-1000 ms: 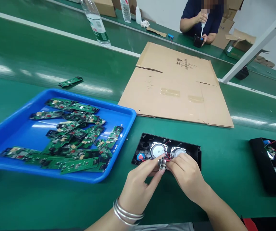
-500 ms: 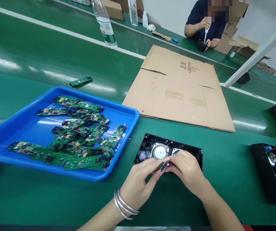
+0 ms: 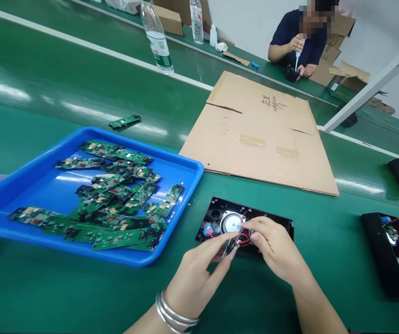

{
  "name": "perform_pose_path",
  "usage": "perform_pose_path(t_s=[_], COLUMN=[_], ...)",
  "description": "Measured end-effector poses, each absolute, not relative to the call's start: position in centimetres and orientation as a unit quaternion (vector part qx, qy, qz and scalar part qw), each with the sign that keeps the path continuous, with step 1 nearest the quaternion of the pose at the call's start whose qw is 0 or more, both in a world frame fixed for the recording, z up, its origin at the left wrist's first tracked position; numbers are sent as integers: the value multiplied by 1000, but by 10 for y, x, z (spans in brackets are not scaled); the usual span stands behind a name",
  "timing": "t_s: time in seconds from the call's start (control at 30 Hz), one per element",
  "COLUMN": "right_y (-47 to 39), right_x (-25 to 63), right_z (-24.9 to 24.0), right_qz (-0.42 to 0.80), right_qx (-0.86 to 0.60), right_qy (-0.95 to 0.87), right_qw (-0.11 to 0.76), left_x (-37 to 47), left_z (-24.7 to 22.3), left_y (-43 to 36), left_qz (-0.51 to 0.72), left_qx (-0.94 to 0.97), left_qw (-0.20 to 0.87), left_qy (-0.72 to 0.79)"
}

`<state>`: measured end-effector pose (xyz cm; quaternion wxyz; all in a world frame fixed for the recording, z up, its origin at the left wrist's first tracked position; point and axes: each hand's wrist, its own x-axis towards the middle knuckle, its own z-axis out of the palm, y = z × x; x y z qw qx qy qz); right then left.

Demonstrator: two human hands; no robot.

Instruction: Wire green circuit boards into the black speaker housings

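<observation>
My left hand, with silver bangles at its wrist, pinches a small circuit board between thumb and fingers. The board is edge-on, so most of its face is hidden. Red and black wires run from it towards a black speaker housing lying beneath both hands. My right hand is over the housing, index finger stretched towards a round silver speaker and thumb apart beside the wires. A blue-and-red round part sits at the housing's left end. My right hand partly covers the housing's middle.
To the left stands a blue tray piled with green circuit boards; one loose board lies behind it. Flattened cardboard is ahead. Another housing rests at right. Across the bench, a person holds a dropper bottle.
My right hand has drawn slightly away from the board, its index finger now extended over the speaker. My left hand has moved a little down and left with the board. The view has shifted slightly.
</observation>
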<state>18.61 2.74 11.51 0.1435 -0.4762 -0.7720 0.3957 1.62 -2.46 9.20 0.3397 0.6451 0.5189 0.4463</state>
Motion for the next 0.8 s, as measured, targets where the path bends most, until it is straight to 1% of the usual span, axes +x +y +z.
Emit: perform_pose_path(t_s=[0.07, 0.2, 0.27, 0.33, 0.4, 0.47, 0.57, 0.67, 0.8], right_y=[30, 31, 26, 19, 11, 5, 2, 4, 5], right_x=[183, 185, 192, 198, 201, 200, 194, 189, 188], right_z=[112, 102, 97, 93, 90, 89, 88, 85, 80], right_qz=[426, 527, 568, 570, 523, 428, 293, 235, 211], right_qx=[-480, -497, -525, -550, -563, -555, -487, -422, -413], right_qy=[-751, -646, -567, -514, -530, -607, -732, -796, -809], right_qw=[157, 242, 285, 328, 359, 374, 376, 366, 361], left_x=[16, 16, 16, 18, 21, 25, 28, 29, 29], left_z=[92, 92, 92, 93, 92, 91, 88, 85, 82], left_y=[-24, -22, -21, -20, -19, -18, -18, -18, -18], left_qz=[450, 432, 427, 442, 454, 452, 446, 443, 441], left_qx=[623, 589, 583, 581, 581, 596, 630, 649, 662], left_qw=[369, 417, 425, 412, 387, 348, 285, 266, 275], left_qy=[522, 540, 545, 546, 554, 564, 569, 558, 539])
